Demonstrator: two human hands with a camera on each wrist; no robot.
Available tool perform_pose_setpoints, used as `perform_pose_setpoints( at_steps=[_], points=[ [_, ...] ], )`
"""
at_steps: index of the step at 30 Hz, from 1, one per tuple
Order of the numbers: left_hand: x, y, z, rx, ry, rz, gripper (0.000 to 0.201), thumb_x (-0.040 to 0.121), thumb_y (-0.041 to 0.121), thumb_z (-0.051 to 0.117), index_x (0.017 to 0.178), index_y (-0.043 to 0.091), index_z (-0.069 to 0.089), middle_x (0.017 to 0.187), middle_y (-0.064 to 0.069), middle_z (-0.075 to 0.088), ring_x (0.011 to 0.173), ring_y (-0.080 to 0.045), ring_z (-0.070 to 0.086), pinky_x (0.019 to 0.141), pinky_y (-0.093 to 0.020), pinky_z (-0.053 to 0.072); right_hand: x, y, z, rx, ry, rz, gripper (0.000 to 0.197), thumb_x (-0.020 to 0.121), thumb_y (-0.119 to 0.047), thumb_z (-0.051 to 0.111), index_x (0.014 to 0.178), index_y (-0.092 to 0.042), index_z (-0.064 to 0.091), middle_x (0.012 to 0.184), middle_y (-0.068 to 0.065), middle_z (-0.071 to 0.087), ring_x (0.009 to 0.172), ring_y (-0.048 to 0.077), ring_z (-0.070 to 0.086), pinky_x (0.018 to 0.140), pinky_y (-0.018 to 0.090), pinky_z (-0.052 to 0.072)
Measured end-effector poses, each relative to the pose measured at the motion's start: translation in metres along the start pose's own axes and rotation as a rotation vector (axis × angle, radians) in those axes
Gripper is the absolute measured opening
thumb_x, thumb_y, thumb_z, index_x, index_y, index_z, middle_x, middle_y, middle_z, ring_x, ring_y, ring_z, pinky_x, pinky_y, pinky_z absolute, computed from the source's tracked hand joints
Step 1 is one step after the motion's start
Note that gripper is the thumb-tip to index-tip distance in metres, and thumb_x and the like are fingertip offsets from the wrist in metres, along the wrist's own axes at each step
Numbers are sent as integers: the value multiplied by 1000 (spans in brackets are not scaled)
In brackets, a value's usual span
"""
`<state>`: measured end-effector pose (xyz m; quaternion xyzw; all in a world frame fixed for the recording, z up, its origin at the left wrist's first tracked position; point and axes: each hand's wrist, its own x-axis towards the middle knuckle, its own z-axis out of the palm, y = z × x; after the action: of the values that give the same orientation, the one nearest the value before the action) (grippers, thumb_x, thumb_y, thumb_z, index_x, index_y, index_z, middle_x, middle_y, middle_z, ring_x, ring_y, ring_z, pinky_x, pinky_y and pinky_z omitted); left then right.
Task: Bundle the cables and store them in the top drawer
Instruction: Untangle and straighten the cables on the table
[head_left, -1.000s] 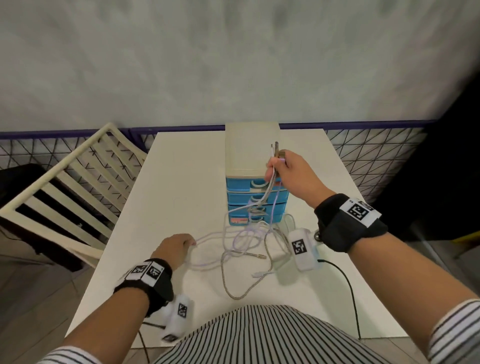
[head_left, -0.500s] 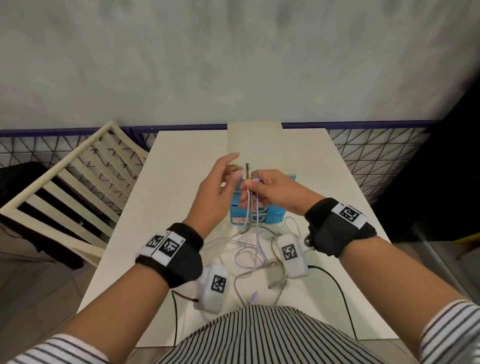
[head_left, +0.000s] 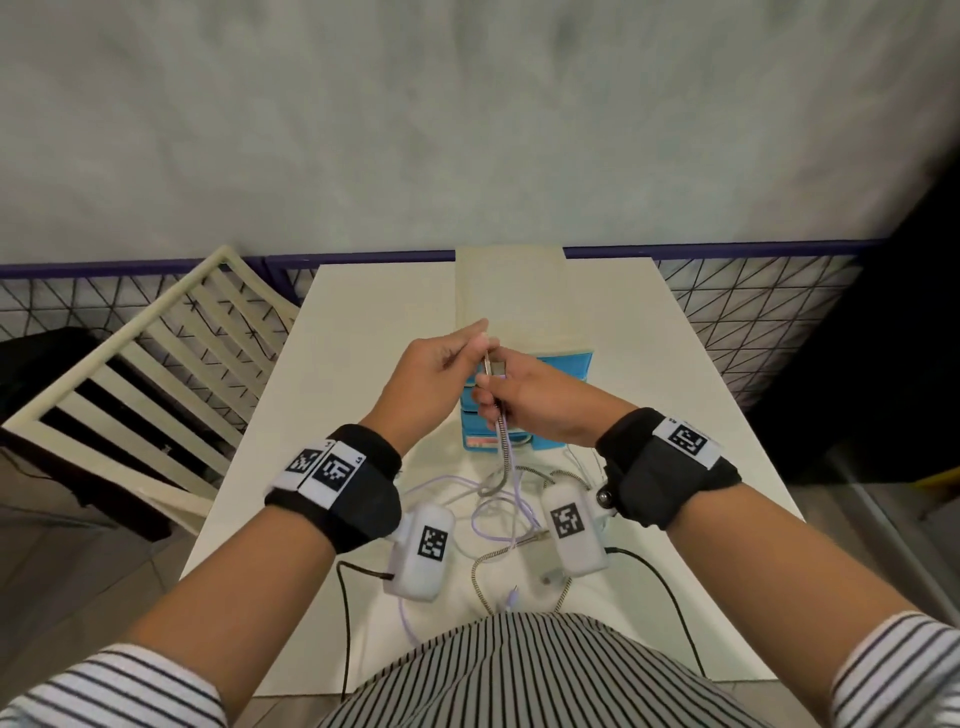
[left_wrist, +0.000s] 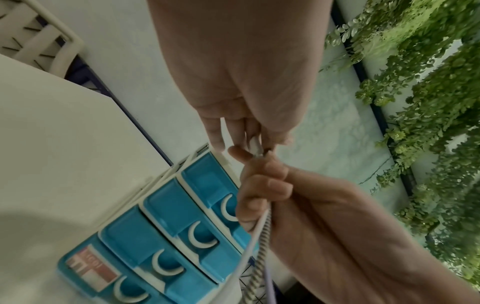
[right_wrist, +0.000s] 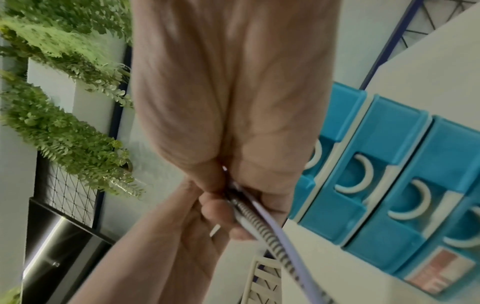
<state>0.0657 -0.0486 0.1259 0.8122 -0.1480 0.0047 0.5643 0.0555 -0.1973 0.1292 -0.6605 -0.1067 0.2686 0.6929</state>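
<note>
The cables (head_left: 503, 441), one braided, one lilac, one white, hang straight down from the fingers, long axis vertical, their loose loops lying on the table (head_left: 363, 332) below. The right hand (head_left: 540, 402) is curled round the gathered ends; the left hand (head_left: 436, 371) pinches the tips just above it. The closed top drawer (left_wrist: 207, 181) lies directly behind both hands.

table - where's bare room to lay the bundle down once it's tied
Free: the table left of the drawer unit, and the strip to its right toward the edge. Crowded: the near middle, where loose cables sprawl between the drawer unit and the person's body.
</note>
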Motion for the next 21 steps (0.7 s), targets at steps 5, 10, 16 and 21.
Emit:
perform_pose_setpoints(
  at_steps=[5, 10, 16, 21],
  points=[
    [-10, 0, -4, -95, -15, -21, 30, 97, 40, 40, 119, 38, 60, 150, 8, 39, 130, 2, 39, 104, -7, 32, 0, -2, 2, 134, 32, -16, 18, 104, -13, 32, 120, -16, 41, 69, 1, 36, 57, 11, 36, 56, 22, 36],
    [-23, -11, 19, -320, -83, -193, 57, 93, 53, 30, 145, 31, 17, 130, 12, 48, 125, -10, 49, 108, -37, 40, 5, -8, -2, 156, 164, -171, 24, 104, -12, 35, 123, -16, 49, 70, 2, 41, 59, 12, 44, 57, 23, 44],
    [-28, -8, 32, -115, -264, -154, 37, 93, 48, 36, 106, 17, 50, 92, -2, 68, 80, -8, 62, 75, -25, 47, 5, -20, -3, 299, 262, -165, 16, 104, -8, 32, 97, -15, 45, 75, 6, 44, 65, 19, 48, 63, 33, 44],
    [-31, -10, 37, -311, -281, -261, 34, 101, 32, 29, 80, 13, 49, 62, 1, 46, 56, -14, 49, 64, -30, 42, 5, -18, -2, 179, 252, -217, 15, 103, -7, 33, 106, -13, 46, 80, 9, 48, 70, 22, 59, 74, 36, 53]
  ],
)
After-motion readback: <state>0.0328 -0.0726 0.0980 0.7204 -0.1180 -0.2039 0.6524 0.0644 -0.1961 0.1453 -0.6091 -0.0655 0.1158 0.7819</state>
